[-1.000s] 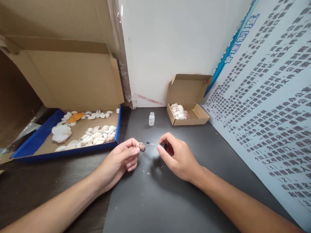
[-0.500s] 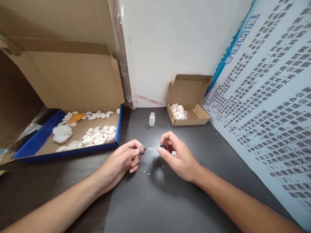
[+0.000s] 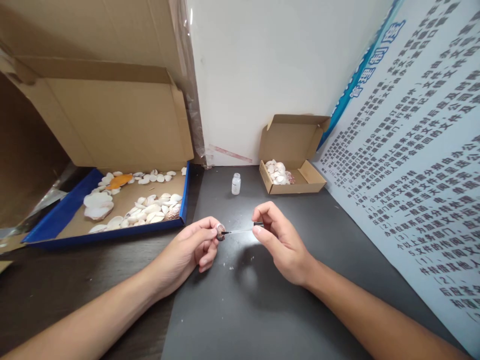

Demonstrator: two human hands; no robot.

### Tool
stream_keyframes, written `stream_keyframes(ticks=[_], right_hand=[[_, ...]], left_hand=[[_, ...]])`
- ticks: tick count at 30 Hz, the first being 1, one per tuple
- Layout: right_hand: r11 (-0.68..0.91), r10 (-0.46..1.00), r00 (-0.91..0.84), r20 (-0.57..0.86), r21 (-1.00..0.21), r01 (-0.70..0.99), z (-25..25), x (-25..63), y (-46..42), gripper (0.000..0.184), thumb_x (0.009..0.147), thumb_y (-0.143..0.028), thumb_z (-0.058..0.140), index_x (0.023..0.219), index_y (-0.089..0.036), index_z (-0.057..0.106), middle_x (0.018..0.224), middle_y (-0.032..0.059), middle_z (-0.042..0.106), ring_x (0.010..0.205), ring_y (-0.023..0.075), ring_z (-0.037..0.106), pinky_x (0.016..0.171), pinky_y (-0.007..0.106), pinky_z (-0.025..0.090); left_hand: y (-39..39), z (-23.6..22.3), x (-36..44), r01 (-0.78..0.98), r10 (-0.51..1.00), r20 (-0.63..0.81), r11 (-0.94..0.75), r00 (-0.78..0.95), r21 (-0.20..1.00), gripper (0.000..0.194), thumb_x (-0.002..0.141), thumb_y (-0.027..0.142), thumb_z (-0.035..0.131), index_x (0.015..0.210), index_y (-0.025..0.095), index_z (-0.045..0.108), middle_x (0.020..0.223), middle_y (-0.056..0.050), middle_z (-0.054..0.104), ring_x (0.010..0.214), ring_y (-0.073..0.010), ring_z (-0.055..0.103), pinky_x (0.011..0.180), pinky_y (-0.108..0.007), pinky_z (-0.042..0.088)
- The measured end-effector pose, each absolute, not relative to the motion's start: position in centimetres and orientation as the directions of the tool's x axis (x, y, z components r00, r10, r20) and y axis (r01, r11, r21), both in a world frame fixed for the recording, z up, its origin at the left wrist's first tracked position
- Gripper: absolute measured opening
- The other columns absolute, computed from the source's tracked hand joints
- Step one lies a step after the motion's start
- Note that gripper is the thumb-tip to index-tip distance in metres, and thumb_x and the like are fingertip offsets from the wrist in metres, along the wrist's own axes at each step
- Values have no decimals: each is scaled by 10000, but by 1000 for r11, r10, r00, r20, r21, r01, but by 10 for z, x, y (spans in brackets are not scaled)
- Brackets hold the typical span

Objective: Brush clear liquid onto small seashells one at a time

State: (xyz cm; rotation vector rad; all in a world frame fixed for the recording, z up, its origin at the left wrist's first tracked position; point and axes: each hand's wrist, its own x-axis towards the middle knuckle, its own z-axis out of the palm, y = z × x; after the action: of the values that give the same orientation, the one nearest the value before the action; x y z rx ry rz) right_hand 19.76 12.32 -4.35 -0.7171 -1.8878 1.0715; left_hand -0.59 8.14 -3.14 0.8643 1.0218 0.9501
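Between thumb and fingers, my left hand [image 3: 198, 243] pinches a small brownish seashell [image 3: 221, 232]. My right hand [image 3: 279, 239] is closed on the black cap of a brush applicator [image 3: 242, 230]; its thin clear stem points left, and the dark bristle tip meets the shell's near face. Beyond both hands, a small glass bottle [image 3: 236, 185] stands upright without a cap, with whitish contents.
At left lies an open blue-edged cardboard box [image 3: 112, 232] with many pale shells and an orange one [image 3: 120, 181]. A smaller open box [image 3: 298, 189] with shells stands back right. White flecks dot the dark mat [image 3: 225, 320]. A printed poster [image 3: 420, 190] borders the right.
My right hand has shifted a little right, showing more of the clear stem. The shell in my left hand has turned slightly, and the bristles now show against its face.
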Motion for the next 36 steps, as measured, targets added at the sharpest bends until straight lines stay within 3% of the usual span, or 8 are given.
stream_keyframes(ticks=[5, 9, 13, 18, 21, 26, 30, 36], right_hand=[[456, 827, -466, 315, -860, 229, -46, 196, 124, 77, 933, -250, 511, 972, -225, 449, 650, -75, 365, 547, 124, 349, 532, 264, 280], [450, 783, -506, 360, -891, 63, -47, 195, 123, 85, 939, -267, 485, 1006, -226, 454, 724, -49, 402, 625, 137, 400, 575, 261, 333], [441, 819, -479, 317, -881, 172, -46, 196, 122, 117, 927, -251, 526, 1011, -230, 447, 652, -77, 333, 553, 130, 336, 530, 261, 280], [449, 783, -511, 355, -891, 69, -47, 196, 122, 71, 953, -253, 469, 1018, -232, 451, 740, -43, 405, 640, 143, 401, 592, 268, 343], [442, 810, -491, 321, -884, 152, -49, 195, 123, 63, 940, -248, 504, 975, -225, 457, 733, -42, 406, 640, 142, 396, 588, 271, 329], [340, 827, -476, 300, -940, -1, -48, 193, 125, 76, 947, -281, 488, 948, -228, 433, 726, -50, 385, 612, 131, 372, 567, 262, 326], [400, 841, -449, 301, -905, 142, -47, 194, 124, 130, 886, -234, 565, 892, -221, 435, 700, -57, 387, 593, 125, 356, 554, 262, 300], [397, 815, -479, 326, -917, 51, -46, 194, 122, 114, 899, -252, 536, 913, -222, 427, 716, -53, 382, 591, 124, 357, 552, 259, 313]], left_hand=[[82, -33, -7, -221, 931, -282, 333, 233, 917, 140, 827, 286, 562, 824, 165, 490, 644, 55, 422, 435, -21, 321, 416, -156, 273], [83, -34, -8, -209, 925, -296, 347, 238, 914, 177, 811, 311, 581, 812, 169, 475, 598, 64, 356, 464, -26, 283, 443, -156, 214], [83, -36, -9, -211, 922, -298, 351, 248, 912, 224, 801, 343, 604, 789, 163, 471, 599, 73, 288, 487, -22, 202, 454, -164, 164], [82, -36, -9, -219, 916, -308, 365, 255, 905, 245, 791, 350, 614, 781, 170, 449, 587, 79, 277, 473, -18, 215, 453, -164, 149], [83, -34, -7, -231, 917, -306, 366, 257, 902, 228, 795, 343, 601, 797, 175, 448, 592, 78, 310, 448, -13, 248, 441, -156, 167], [82, -33, -6, -221, 921, -300, 355, 247, 909, 200, 822, 338, 575, 810, 177, 457, 598, 76, 363, 408, -10, 278, 406, -150, 224], [81, -34, -6, -209, 923, -293, 347, 249, 914, 180, 836, 333, 556, 817, 176, 469, 592, 77, 368, 390, -7, 279, 385, -138, 257], [81, -35, -6, -204, 925, -289, 341, 245, 918, 176, 840, 333, 566, 848, 187, 467, 606, 82, 434, 358, -3, 303, 354, -127, 306]])
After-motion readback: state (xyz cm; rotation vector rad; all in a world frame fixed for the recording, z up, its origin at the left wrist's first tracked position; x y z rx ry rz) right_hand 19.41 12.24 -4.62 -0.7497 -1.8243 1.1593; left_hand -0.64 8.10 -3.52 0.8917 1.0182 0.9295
